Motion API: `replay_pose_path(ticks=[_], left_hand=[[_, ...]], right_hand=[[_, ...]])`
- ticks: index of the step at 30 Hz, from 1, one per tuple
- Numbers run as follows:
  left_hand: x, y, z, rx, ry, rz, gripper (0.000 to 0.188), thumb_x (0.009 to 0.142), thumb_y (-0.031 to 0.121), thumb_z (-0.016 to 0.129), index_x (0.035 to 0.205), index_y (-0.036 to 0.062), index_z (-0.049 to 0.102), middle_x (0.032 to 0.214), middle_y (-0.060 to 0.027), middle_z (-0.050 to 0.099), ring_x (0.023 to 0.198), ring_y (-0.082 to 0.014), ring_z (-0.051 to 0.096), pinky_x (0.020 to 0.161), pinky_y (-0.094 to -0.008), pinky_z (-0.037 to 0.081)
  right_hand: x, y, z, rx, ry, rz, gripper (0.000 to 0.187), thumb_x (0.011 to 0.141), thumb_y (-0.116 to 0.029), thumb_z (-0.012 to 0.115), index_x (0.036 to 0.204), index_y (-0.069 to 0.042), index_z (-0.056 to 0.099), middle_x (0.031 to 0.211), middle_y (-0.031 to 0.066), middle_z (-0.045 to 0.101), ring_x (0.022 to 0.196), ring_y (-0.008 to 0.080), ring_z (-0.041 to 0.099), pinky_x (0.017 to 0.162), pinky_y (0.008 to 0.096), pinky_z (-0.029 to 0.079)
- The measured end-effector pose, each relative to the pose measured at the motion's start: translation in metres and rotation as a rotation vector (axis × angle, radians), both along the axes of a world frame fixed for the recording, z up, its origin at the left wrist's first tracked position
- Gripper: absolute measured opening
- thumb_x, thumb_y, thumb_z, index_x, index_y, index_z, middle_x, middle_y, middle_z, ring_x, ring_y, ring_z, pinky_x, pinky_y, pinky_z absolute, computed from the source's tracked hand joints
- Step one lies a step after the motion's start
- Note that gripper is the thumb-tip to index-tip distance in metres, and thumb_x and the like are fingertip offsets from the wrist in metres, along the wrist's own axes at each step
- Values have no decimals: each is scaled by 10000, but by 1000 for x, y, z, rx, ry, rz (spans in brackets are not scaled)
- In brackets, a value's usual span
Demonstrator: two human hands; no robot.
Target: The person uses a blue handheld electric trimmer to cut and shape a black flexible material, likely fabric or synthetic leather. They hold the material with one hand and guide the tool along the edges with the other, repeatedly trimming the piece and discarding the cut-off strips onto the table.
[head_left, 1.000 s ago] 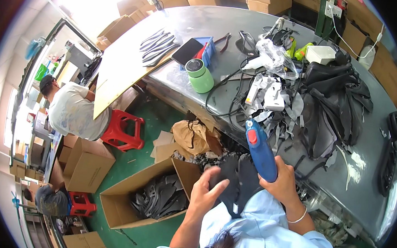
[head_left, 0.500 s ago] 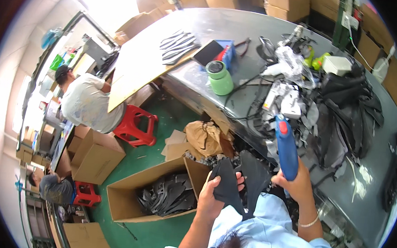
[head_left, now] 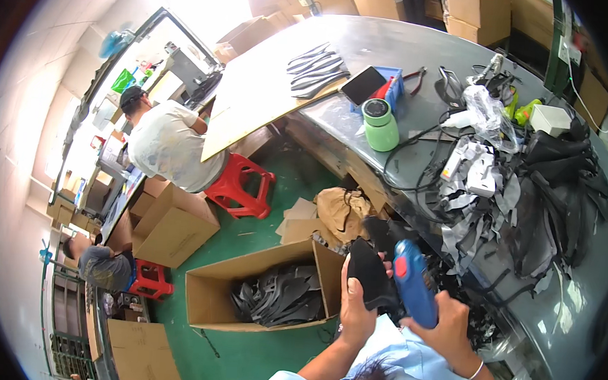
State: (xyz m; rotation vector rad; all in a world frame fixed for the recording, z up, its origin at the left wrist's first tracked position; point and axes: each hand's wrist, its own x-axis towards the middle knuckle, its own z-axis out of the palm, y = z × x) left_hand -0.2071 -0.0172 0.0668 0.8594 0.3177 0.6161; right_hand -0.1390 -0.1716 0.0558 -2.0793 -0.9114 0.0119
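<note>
My left hand point(head_left: 356, 313) is closed round a black, flat, shaped piece point(head_left: 368, 274) and holds it upright in front of my body. My right hand point(head_left: 451, 326) is wrapped round the lower end of a blue handheld power tool point(head_left: 419, 294) with a red button. The tool leans toward the left hand, its head close to the right side of the black piece. Whether they touch, I cannot tell. Just left of the left hand stands an open cardboard box point(head_left: 207, 292) with many similar black pieces point(head_left: 276, 300) inside.
On the grey table point(head_left: 424, 47) lie black fabric scraps point(head_left: 561, 199), a green bottle point(head_left: 381, 128), a blue bin point(head_left: 395, 91) and striped pieces point(head_left: 317, 69). A red stool point(head_left: 241, 190) and a seated person point(head_left: 168, 140) are at the left. Brown paper point(head_left: 342, 212) lies beyond the box.
My right hand has brought the blue tool down and left, away from the table scraps and beside the black piece. The whole view has shifted, so surroundings appear further right.
</note>
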Motion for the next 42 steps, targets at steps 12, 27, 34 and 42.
replay_pose_path(ticks=[12,27,34,42], left_hand=[[-16,20,3,-167,201,-519,620,920,452,414,1281,-53,412,1197,-246,531,1026,-284,578,903,-404,464],[-19,20,-10,-36,51,-145,732,905,545,443,1351,-24,325,1296,-164,474,1151,-236,495,1006,-378,373],[4,11,-22,159,-83,113,851,864,687,346,1402,34,258,1329,-95,429,1217,-207,438,1042,-397,333],[-2,5,-33,285,9,150,933,806,734,385,1428,61,209,1344,-80,411,1252,-204,411,1052,-387,323]], right_hand=[[57,-1,15,101,224,-146,332,619,-112,687,867,-41,477,665,160,584,649,361,611,599,419,469],[55,4,-3,185,328,-145,623,601,-489,818,866,-22,503,624,129,600,590,340,629,568,402,492],[1,11,3,11,58,207,481,620,-378,810,738,-26,503,524,97,545,450,273,580,457,354,462],[-6,10,6,21,62,251,366,622,-247,767,701,-39,477,521,83,523,446,260,559,472,353,441]])
